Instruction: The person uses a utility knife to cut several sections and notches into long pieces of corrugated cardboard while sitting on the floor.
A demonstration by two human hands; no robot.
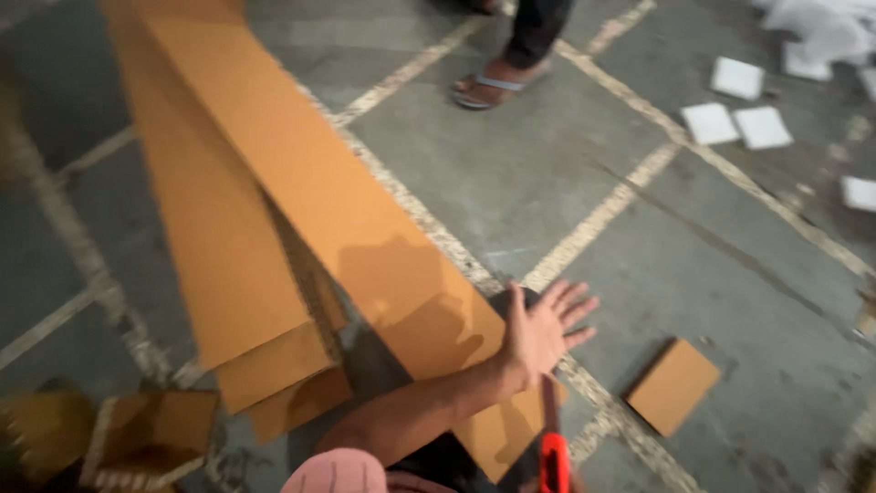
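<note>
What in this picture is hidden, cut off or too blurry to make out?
Head view, all of it:
- Red-handled tool: bottom edge cuts it off; whatever holds it is hidden.
- Open hand over the long cardboard strip: which hand it is, and whether it touches, is unclear.
- Bystander's sandalled foot: top edge cuts off the rest.
- White pieces: blurred.

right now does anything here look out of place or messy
Yes. Long cardboard strips lie fanned crookedly across the floor, a small cardboard piece sits apart at right, and white sheets are scattered at the upper right. The open hand rests by the top strip's edge.
</note>
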